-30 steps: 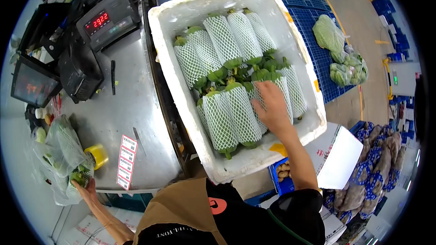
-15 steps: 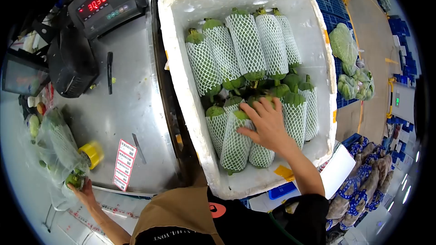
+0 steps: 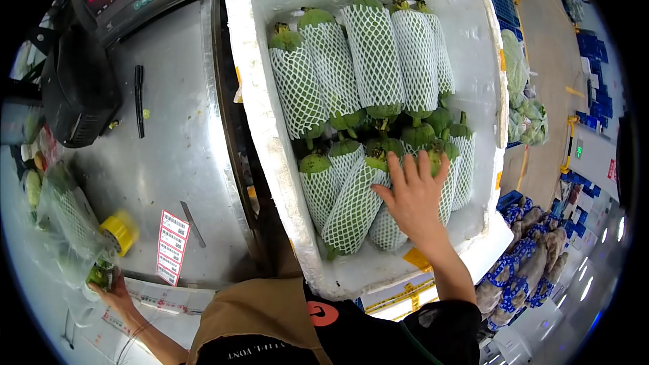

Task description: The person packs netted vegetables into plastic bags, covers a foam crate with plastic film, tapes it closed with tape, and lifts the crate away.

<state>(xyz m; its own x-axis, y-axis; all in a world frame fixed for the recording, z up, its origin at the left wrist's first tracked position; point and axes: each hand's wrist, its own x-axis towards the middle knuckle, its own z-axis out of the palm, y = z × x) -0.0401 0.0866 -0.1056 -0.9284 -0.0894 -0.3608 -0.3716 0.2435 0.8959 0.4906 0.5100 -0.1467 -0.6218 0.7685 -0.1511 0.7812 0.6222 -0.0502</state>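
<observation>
Several netted gourds [image 3: 374, 54] lie in the foam box [image 3: 476, 47] under my wide-spread right grip [image 3: 417, 204]; left of the box, my left grip [image 3: 115, 293] holds a bagged gourd [image 3: 101, 273]. Pressing hard could bruise them.

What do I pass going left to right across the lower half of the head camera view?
Left hand → barcode label sheet → leftmost foam-netted green fruit in the near row → right hand → blue-patterned brown sacks.

Right grip [image 3: 414, 204] splayed, palm down; left grip [image 3: 117, 295] curled, low.
</observation>
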